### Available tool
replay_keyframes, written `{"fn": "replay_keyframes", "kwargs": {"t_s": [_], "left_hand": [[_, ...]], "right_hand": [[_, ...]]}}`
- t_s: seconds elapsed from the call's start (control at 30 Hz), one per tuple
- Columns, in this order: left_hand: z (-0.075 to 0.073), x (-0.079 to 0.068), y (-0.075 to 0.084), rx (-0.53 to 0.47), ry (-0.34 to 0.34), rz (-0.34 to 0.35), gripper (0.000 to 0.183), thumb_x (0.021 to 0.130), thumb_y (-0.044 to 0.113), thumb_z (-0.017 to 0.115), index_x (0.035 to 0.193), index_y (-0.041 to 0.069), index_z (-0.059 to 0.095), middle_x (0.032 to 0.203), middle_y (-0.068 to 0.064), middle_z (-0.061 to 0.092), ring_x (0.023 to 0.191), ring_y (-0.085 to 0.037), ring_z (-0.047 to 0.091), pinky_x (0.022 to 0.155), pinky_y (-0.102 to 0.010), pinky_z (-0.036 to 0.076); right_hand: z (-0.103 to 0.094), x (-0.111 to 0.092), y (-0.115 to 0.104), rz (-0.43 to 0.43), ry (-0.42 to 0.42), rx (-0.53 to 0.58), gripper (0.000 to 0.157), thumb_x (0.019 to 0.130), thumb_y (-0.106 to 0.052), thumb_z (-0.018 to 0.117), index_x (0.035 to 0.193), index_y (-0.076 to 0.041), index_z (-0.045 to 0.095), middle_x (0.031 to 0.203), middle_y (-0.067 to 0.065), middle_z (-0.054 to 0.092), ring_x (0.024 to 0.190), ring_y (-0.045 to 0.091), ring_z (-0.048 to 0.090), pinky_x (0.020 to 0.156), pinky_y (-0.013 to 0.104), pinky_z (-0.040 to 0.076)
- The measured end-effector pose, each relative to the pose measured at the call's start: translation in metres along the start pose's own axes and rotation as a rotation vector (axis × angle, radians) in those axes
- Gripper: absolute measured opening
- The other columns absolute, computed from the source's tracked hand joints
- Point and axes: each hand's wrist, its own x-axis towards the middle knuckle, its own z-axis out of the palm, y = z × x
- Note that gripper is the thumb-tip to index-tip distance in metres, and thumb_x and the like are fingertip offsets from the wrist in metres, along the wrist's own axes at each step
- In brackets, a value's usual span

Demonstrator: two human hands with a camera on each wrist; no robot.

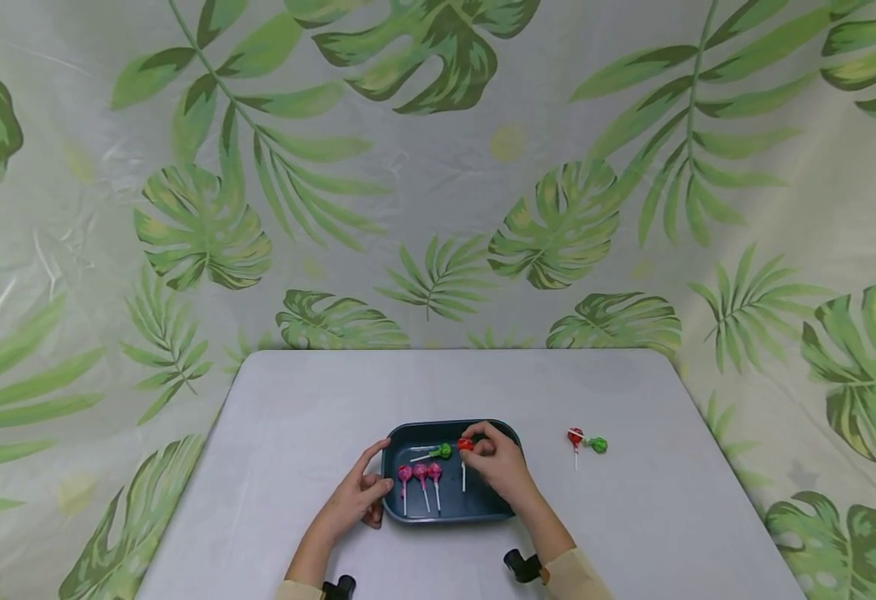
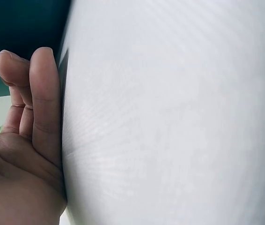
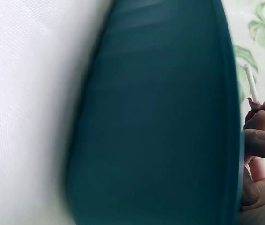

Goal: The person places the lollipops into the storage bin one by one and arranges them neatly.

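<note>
A dark blue-green tray [image 1: 453, 520] lies on the table. My left hand [image 1: 349, 498] grips its left side, thumb at the rim and several fingers against the outer wall [image 2: 25, 28]. Over the tray's right part, my right hand [image 1: 503, 471] pinches a red lollipop [image 1: 464, 445] by its wrapped head, the white stick pointing towards me. In the right wrist view the stick [image 3: 250, 84] rises above the fingertips and the tray wall [image 3: 160, 117] fills the middle. Inside the tray, three pink lollipops [image 1: 420, 472] lie in a row at the left, with a green lollipop [image 1: 444, 451] behind them.
To the right of the tray, another red lollipop [image 1: 575, 436] and a green lollipop [image 1: 598, 445] lie together on the white tabletop [image 1: 317, 400], their sticks crossing. A leaf-patterned curtain [image 1: 438, 183] stands behind the table's far edge.
</note>
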Motion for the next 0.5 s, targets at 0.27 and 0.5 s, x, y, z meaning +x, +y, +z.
{"fn": "replay_keyframes", "kwargs": {"t_s": [0.27,0.5], "left_hand": [[0.0,0.001,-0.001,-0.001,-0.001,0.004,0.072,0.107,0.023,0.064,0.166,0.037,0.025,0.077,-0.002,0.062,0.057,-0.016,0.059,0.054,-0.032,0.06],[-0.001,0.0,-0.001,0.003,-0.004,0.01,0.072,0.108,0.024,0.064,0.167,0.036,0.024,0.078,-0.001,0.062,0.057,-0.016,0.06,0.055,-0.032,0.06]], "right_hand": [[0.01,0.003,0.01,0.024,-0.082,-0.066,0.023,0.096,-0.016,0.076,0.117,-0.014,0.068,0.069,-0.004,0.057,0.052,0.012,0.045,0.049,0.021,0.038],[0.016,0.005,0.015,0.049,-0.141,-0.126,0.024,0.095,-0.018,0.077,0.117,-0.016,0.067,0.067,-0.002,0.057,0.053,0.012,0.046,0.051,0.023,0.04]]}}
